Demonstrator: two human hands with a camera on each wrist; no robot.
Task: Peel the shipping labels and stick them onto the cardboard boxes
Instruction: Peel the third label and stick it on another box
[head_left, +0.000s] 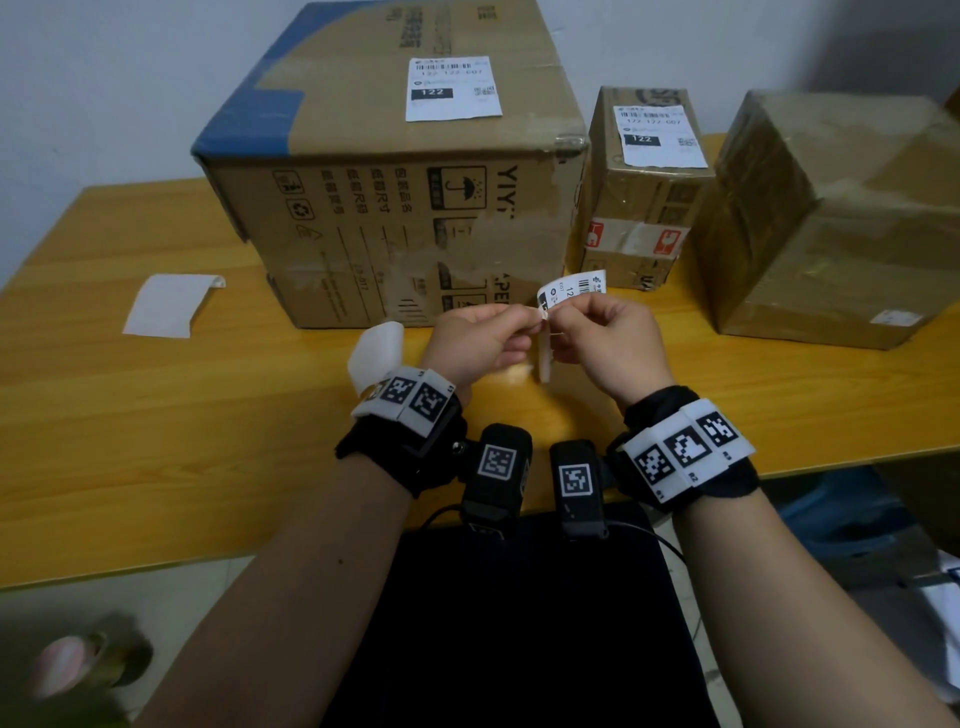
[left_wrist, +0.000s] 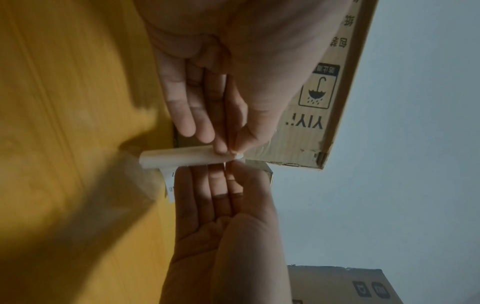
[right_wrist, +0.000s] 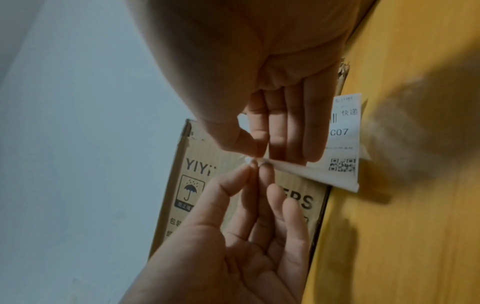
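A white shipping label (head_left: 571, 288) with its backing is held above the table in front of the big cardboard box (head_left: 389, 182). My left hand (head_left: 532, 318) and right hand (head_left: 557, 321) both pinch the same corner of it, thumb against forefinger, fingertips almost touching. A curled white edge (head_left: 544, 358) hangs down between the hands. In the left wrist view the sheet looks rolled (left_wrist: 182, 157) under the left fingertips (left_wrist: 221, 149). The right wrist view shows the printed face (right_wrist: 342, 133) behind the right fingers (right_wrist: 311, 144). The big box bears a label (head_left: 453, 88), as does the small box (head_left: 644, 208) with its own (head_left: 660, 136).
A third taped box (head_left: 831, 218) stands at the right, with only a small sticker (head_left: 896, 318) low on its side. A blank backing sheet (head_left: 171, 306) lies on the yellow wooden table (head_left: 156, 415) at the left. A white wall rises behind the boxes.
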